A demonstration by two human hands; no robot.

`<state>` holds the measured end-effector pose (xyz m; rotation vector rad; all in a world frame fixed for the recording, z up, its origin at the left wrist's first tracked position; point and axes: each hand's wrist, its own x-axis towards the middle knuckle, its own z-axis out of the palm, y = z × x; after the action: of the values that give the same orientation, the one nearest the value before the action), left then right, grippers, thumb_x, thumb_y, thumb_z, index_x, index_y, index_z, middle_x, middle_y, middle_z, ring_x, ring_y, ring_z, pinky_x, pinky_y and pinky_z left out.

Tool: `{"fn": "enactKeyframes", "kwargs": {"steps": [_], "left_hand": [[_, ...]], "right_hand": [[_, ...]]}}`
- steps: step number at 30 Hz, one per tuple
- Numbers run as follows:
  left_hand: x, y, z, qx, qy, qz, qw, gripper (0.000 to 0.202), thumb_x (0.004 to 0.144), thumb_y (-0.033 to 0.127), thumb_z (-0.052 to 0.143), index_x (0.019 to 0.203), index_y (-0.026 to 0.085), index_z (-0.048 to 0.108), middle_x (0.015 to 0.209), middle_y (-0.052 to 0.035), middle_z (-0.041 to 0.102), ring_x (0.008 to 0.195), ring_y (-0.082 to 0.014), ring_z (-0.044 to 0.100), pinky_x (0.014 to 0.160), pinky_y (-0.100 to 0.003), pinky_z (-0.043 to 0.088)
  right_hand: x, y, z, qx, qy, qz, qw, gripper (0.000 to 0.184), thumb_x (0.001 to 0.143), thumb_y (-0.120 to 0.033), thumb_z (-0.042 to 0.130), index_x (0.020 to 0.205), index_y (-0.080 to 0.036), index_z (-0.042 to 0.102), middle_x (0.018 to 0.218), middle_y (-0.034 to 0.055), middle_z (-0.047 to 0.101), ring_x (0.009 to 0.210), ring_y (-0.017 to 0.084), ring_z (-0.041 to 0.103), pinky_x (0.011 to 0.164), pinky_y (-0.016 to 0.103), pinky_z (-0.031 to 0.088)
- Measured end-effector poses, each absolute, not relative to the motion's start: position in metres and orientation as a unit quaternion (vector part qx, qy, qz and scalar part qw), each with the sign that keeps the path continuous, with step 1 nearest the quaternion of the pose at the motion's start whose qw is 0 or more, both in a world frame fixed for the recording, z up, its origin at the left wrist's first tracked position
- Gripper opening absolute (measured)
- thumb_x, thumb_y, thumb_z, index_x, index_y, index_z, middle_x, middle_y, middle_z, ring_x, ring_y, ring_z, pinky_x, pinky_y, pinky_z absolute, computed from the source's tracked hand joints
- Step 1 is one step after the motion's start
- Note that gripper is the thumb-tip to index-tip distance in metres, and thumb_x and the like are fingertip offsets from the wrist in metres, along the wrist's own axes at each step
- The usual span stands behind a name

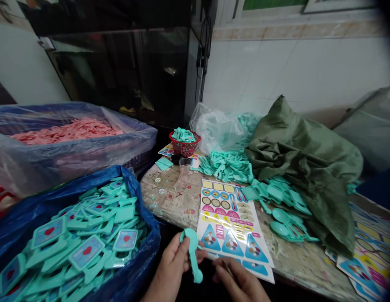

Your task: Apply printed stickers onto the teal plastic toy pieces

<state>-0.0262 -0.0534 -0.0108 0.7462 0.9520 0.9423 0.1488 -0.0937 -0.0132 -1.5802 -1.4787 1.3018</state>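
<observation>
My left hand point(176, 258) is closed on a teal plastic toy piece point(192, 251) with a round head and a narrow handle that hangs down. Just right of it, my right hand point(234, 279) is closed in a pinch near the lower edge of the sticker sheet point(224, 226); a thin dark sliver shows between its fingers, too small to name. Printed on the sheet are triangles, dials and thermometers. Left of my hands, a blue-lined container point(150, 228) holds many teal pieces point(87, 251), several with red-heart stickers.
Teal pieces point(228, 163) lie heaped on the stained table point(169, 201), beside a green sack point(308, 142) and teal spoons point(279, 228). Behind stands a red basket point(184, 147). Pink pieces point(71, 131) fill a plastic-lined crate at left. More sticker sheets point(367, 251) lie right.
</observation>
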Motion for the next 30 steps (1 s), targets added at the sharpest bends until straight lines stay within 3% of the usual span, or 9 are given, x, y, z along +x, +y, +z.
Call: {"fn": "enactKeyframes", "kwargs": {"steps": [5, 7, 10, 14, 19, 24, 30], "left_hand": [[-0.028, -0.040, -0.002, 0.384, 0.482, 0.404, 0.676, 0.033, 0.086, 0.046, 0.045, 0.092, 0.016, 0.056, 0.086, -0.0056, 0.066, 0.055, -0.0076, 0.054, 0.048, -0.018, 0.040], [-0.026, -0.037, 0.000, 0.410, 0.470, 0.396, 0.674, 0.034, 0.087, 0.046, 0.044, 0.091, 0.015, 0.056, 0.081, -0.0039, 0.065, 0.054, -0.0068, 0.052, 0.047, -0.017, 0.038], [-0.021, -0.033, 0.000, 0.424, 0.447, 0.392, 0.683, 0.035, 0.086, 0.048, 0.044, 0.090, 0.015, 0.056, 0.074, -0.0023, 0.062, 0.059, -0.0104, 0.057, 0.053, -0.020, 0.045], [-0.014, -0.022, -0.010, 0.371, 0.427, 0.399, 0.722, 0.035, 0.085, 0.046, 0.048, 0.098, 0.014, 0.055, 0.081, -0.0054, 0.066, 0.075, -0.0182, 0.065, 0.068, -0.031, 0.053], [-0.002, -0.007, -0.028, 0.284, 0.403, 0.423, 0.760, 0.033, 0.082, 0.041, 0.056, 0.100, 0.014, 0.055, 0.093, -0.0093, 0.069, 0.089, -0.0233, 0.066, 0.077, -0.036, 0.053], [0.009, 0.006, -0.040, 0.230, 0.392, 0.420, 0.785, 0.037, 0.076, 0.040, 0.064, 0.103, 0.016, 0.056, 0.097, -0.0095, 0.069, 0.102, -0.0270, 0.062, 0.083, -0.039, 0.052], [0.010, 0.014, -0.047, 0.177, 0.401, 0.432, 0.788, 0.038, 0.073, 0.035, 0.069, 0.105, 0.019, 0.057, 0.106, -0.0086, 0.067, 0.104, -0.0269, 0.061, 0.088, -0.041, 0.050]], "right_hand": [[0.181, -0.072, 0.009, -0.675, -0.504, 0.403, 0.359, 0.041, 0.081, -0.058, 0.045, 0.096, -0.024, 0.063, 0.097, 0.0039, 0.066, 0.091, 0.020, 0.060, 0.079, 0.025, 0.047], [0.187, -0.055, 0.012, -0.684, -0.517, 0.381, 0.346, 0.042, 0.081, -0.058, 0.043, 0.094, -0.023, 0.063, 0.097, 0.0044, 0.066, 0.090, 0.021, 0.059, 0.079, 0.027, 0.046], [0.193, -0.026, 0.006, -0.679, -0.567, 0.340, 0.320, 0.043, 0.081, -0.056, 0.040, 0.091, -0.021, 0.064, 0.094, 0.0057, 0.067, 0.092, 0.023, 0.059, 0.083, 0.031, 0.045], [0.196, 0.009, -0.013, -0.655, -0.633, 0.281, 0.304, 0.037, 0.083, -0.047, 0.039, 0.086, -0.021, 0.065, 0.092, 0.0056, 0.068, 0.091, 0.021, 0.060, 0.082, 0.032, 0.044], [0.193, 0.044, -0.036, -0.662, -0.650, 0.243, 0.283, 0.023, 0.080, -0.036, 0.044, 0.077, -0.020, 0.060, 0.072, 0.0030, 0.063, 0.069, 0.018, 0.057, 0.065, 0.030, 0.042], [0.193, 0.064, -0.052, -0.662, -0.671, 0.188, 0.276, 0.017, 0.079, -0.028, 0.044, 0.071, -0.019, 0.056, 0.075, 0.0049, 0.057, 0.076, 0.019, 0.052, 0.071, 0.031, 0.039], [0.193, 0.065, -0.058, -0.642, -0.699, 0.186, 0.255, 0.015, 0.079, -0.027, 0.047, 0.069, -0.020, 0.055, 0.073, 0.0029, 0.057, 0.070, 0.017, 0.052, 0.067, 0.028, 0.039]]}}
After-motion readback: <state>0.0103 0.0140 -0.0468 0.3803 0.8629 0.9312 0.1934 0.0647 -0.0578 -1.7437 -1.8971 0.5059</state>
